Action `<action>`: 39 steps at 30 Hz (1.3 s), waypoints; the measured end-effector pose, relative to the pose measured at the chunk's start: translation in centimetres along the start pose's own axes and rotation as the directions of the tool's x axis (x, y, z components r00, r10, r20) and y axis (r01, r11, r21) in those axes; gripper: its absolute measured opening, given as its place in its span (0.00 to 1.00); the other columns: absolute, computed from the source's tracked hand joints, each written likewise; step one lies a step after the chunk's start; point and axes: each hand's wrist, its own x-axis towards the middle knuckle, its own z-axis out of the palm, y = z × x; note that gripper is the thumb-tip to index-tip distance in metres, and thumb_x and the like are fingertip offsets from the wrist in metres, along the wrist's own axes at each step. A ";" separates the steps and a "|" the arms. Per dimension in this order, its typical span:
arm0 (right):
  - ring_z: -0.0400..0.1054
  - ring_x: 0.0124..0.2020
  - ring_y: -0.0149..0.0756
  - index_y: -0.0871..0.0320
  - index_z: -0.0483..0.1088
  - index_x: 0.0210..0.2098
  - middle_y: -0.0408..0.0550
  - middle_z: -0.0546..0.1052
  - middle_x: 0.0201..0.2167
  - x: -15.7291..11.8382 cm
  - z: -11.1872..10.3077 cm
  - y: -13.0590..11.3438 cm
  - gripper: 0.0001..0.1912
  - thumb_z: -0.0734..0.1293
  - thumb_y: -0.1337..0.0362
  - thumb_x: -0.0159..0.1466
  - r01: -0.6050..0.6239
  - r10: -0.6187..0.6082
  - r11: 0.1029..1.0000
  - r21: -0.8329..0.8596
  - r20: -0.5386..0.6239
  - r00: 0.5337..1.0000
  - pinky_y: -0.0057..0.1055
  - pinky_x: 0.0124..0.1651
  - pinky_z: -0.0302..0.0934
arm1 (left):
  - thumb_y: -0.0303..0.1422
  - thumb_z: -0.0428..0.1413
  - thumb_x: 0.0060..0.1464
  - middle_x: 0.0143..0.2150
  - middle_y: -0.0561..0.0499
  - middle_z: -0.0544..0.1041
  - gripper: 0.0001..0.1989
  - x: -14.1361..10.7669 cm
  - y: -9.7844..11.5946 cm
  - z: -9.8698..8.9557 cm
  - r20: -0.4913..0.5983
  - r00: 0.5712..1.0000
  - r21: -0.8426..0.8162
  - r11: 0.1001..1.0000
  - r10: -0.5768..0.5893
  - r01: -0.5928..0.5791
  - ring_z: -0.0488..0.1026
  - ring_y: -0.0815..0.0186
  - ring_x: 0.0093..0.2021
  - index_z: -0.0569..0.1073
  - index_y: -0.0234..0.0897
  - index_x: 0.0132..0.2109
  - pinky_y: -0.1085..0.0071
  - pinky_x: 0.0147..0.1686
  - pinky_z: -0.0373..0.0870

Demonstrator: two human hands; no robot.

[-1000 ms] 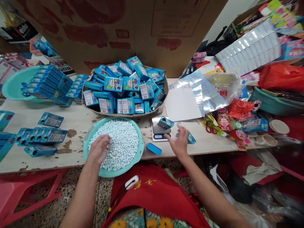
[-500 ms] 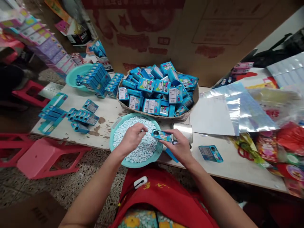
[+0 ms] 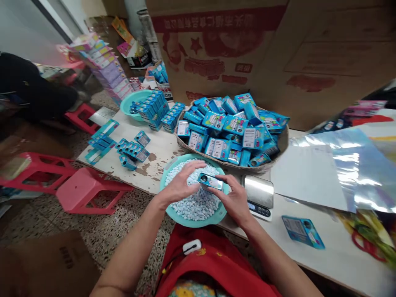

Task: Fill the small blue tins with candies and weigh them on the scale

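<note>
My right hand (image 3: 233,198) grips a small blue candy box (image 3: 210,181) by its ends, with a dark round hole showing on its upper side. Over the left part of the bowl, my left hand (image 3: 181,184) is open, thumb and fingers spread near the box's left end with nothing in them. Below both hands stands a turquoise bowl (image 3: 163,181) heaped with pale blue-white candies (image 3: 198,208). Behind the bowl, a wide basket (image 3: 229,161) is piled with similar blue boxes (image 3: 213,120).
A kitchen scale (image 3: 259,196) sits right of the bowl, with a flattened blue carton (image 3: 303,232) farther right. Rows of blue boxes (image 3: 133,152) and another turquoise bowl (image 3: 130,103) lie left. Red stools (image 3: 83,187) stand beside the table; a large cardboard box (image 3: 216,53) rises behind.
My left hand has gone from pinched fingers to spread ones beside the box. The box in my right hand has turned slightly. The whole view has swung left.
</note>
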 end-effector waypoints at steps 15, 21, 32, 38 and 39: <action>0.72 0.41 0.53 0.55 0.70 0.42 0.54 0.76 0.40 -10.2 -5.1 9.7 0.27 0.65 0.40 0.55 -0.239 0.210 0.863 -0.446 -0.113 0.971 0.49 0.43 0.66 | 0.37 0.59 0.47 0.49 0.36 0.72 0.26 -1.9 -18.6 -11.9 -0.796 0.375 0.039 0.577 -0.476 0.816 0.68 0.50 0.50 0.66 0.29 0.53 0.58 0.49 0.62; 0.71 0.43 0.53 0.55 0.69 0.46 0.54 0.76 0.42 -12.0 -2.9 11.0 0.25 0.66 0.46 0.56 -0.418 0.431 0.811 -0.409 -0.065 0.900 0.50 0.44 0.66 | 0.28 0.58 0.47 0.53 0.40 0.67 0.27 -2.8 -26.7 -11.3 -0.829 0.298 -0.056 0.599 -0.474 0.798 0.63 0.50 0.55 0.61 0.28 0.54 0.54 0.56 0.57; 0.74 0.35 0.39 0.54 0.72 0.37 0.46 0.79 0.36 -8.7 -8.1 7.8 0.16 0.70 0.50 0.56 -0.534 0.797 0.345 0.772 0.059 0.601 0.39 0.36 0.71 | 0.34 0.55 0.54 0.56 0.45 0.66 0.22 -2.2 -6.3 4.9 -0.415 0.863 -0.125 0.958 -0.288 0.259 0.67 0.60 0.53 0.65 0.42 0.56 0.64 0.44 0.71; 0.75 0.36 0.42 0.55 0.72 0.40 0.49 0.79 0.36 -7.7 -4.7 5.4 0.20 0.68 0.47 0.57 -0.707 0.689 0.154 0.691 0.438 0.578 0.39 0.36 0.70 | 0.38 0.65 0.42 0.66 0.42 0.55 0.44 -0.5 -1.0 9.1 0.273 0.962 -0.358 0.928 -0.004 0.105 0.55 0.53 0.64 0.55 0.47 0.65 0.58 0.55 0.63; 0.75 0.35 0.42 0.56 0.73 0.40 0.49 0.79 0.35 -7.7 -4.2 5.0 0.21 0.68 0.47 0.56 -0.760 0.650 0.129 0.637 0.525 0.550 0.39 0.35 0.70 | 0.38 0.65 0.42 0.65 0.43 0.58 0.40 -0.6 -1.0 8.8 0.290 0.956 -0.342 0.938 0.048 0.056 0.55 0.53 0.63 0.60 0.46 0.62 0.57 0.57 0.59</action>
